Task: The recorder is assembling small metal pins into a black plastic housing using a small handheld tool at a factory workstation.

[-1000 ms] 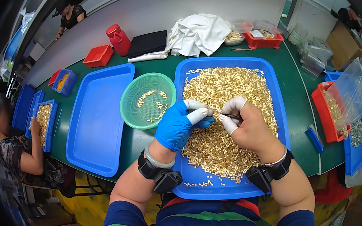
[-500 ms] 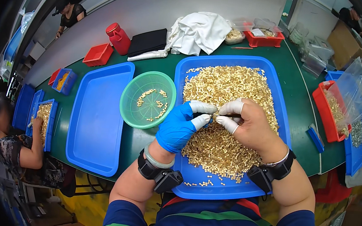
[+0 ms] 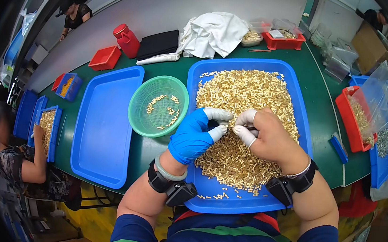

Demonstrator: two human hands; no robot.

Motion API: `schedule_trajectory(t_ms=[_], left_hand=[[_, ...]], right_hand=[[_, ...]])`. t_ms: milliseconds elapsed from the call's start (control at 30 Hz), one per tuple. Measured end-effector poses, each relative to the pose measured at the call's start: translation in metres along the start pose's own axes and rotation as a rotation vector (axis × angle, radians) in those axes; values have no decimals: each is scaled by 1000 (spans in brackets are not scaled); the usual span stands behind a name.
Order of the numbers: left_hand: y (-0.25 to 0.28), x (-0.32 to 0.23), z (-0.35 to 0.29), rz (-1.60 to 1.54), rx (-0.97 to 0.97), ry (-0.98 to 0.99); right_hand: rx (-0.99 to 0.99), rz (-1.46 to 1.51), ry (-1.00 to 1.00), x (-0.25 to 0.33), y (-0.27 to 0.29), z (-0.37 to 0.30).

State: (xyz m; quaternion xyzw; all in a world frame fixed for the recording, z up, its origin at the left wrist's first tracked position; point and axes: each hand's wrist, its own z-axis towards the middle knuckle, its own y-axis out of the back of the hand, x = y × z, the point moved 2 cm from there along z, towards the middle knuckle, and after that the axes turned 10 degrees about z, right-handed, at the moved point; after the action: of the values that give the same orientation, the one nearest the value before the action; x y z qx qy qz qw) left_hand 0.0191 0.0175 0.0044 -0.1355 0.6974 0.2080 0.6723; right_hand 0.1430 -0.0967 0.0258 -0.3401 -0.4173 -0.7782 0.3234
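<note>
Over the heap of small gold-coloured, bone-shaped pieces [image 3: 244,91] in a blue tray [image 3: 302,146], my two hands meet fingertip to fingertip. My left hand [image 3: 192,135] wears a blue glove with white covers on the thumb and forefinger, which close around a tiny gold-coloured piece. Opposite it, my right hand [image 3: 270,136] is bare apart from white fingertip covers. Its thumb and forefinger are pinched at the same piece, and a thin dark shape shows between them. The fingers hide most of the piece. A green mesh basket [image 3: 139,122] to the left holds several similar pieces.
Left of the basket lies a second blue tray [image 3: 103,130]. Behind stand a red bin [image 3: 105,58], a red flask [image 3: 126,41], black cloth [image 3: 159,45] and white cloth [image 3: 215,33]. A red bin [image 3: 357,121] sits at right. Co-workers are at both sides.
My fingertips have shifted slightly against each other; the left thumb and forefinger are drawn a little apart. The basket and trays stay in place.
</note>
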Motion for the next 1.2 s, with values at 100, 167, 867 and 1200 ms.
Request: schedule_trajectory(t_ms=[100, 167, 867, 1200], left_hand=[[0, 1, -1, -30, -19, -28], [-2, 2, -1, -45, -30, -42], [-2, -4, -3, 123, 34, -3], [-6, -6, -5, 57, -11, -57]], right_hand=[[16, 11, -33, 3, 2, 2], [25, 17, -49, 2, 1, 1], [65, -145, 35, -5, 0, -2], [92, -92, 6, -9, 1, -2]])
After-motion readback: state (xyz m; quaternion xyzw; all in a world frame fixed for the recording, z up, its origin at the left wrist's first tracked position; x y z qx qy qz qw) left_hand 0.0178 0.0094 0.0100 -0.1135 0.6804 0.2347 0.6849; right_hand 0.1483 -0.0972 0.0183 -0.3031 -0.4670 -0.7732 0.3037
